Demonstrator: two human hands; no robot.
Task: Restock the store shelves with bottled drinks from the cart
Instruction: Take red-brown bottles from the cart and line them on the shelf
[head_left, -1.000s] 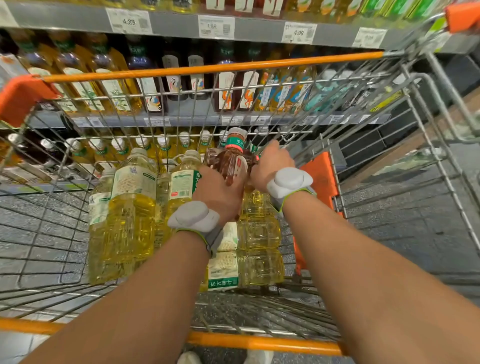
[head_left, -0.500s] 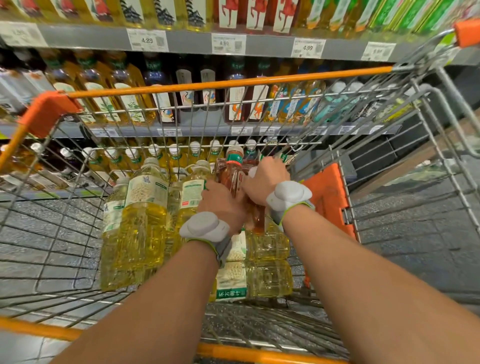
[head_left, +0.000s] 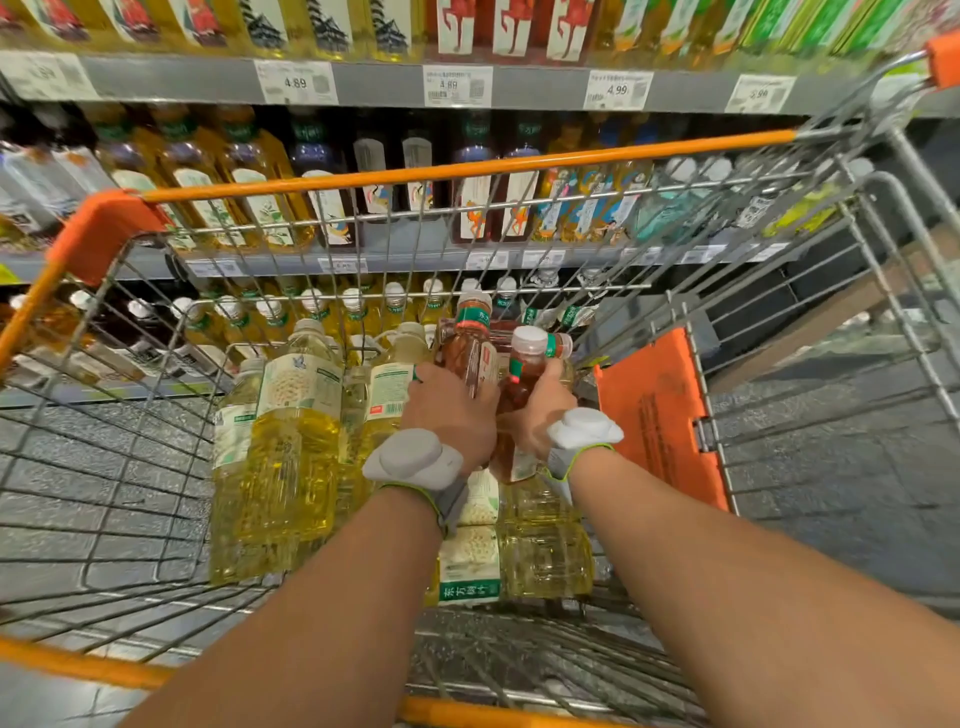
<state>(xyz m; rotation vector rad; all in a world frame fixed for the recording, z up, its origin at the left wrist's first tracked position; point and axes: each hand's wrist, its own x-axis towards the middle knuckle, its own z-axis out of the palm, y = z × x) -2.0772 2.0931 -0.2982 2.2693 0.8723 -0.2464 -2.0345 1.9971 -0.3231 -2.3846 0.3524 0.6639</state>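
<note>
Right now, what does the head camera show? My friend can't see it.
Two hands reach into an orange-rimmed wire cart: the left hand grips one reddish-brown drink bottle and the right hand grips another. Tall yellow bottles stand in the cart beside them, and store shelves full of bottles rise behind.

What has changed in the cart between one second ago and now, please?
The right hand has taken hold of a second brown bottle and drawn it up into view. Before, only the first brown bottle, gripped by the left hand, showed between the hands. The yellow bottles in the cart stayed put.
</note>
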